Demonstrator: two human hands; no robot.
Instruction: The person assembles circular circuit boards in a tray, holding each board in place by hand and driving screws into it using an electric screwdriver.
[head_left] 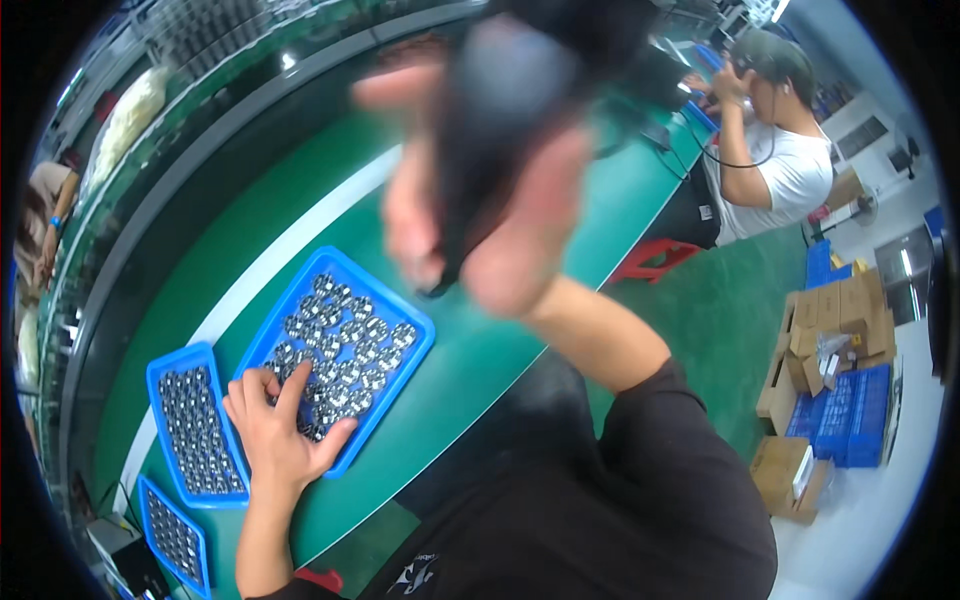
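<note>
My left hand (280, 430) rests over the near left side of a blue tray (425, 325). Its thumb and forefinger are spread apart, the other fingers bend down toward the small round black-and-silver parts (370, 350) inside, and I see nothing gripped in it. Raised close in front of me, my right hand (530, 230) has its fingers wrapped round a black object (490, 130). Motion blur hides what kind of object that is; its lower end narrows to a dark tip.
Two more blue trays (243, 490) of similar parts stand to the left on the green table (400, 440). A conveyor rail (130, 200) curves along the far side. At the right, a co-worker (770, 150) sits beside the table; cardboard boxes (830, 310) and blue crates (850, 420) stand beyond.
</note>
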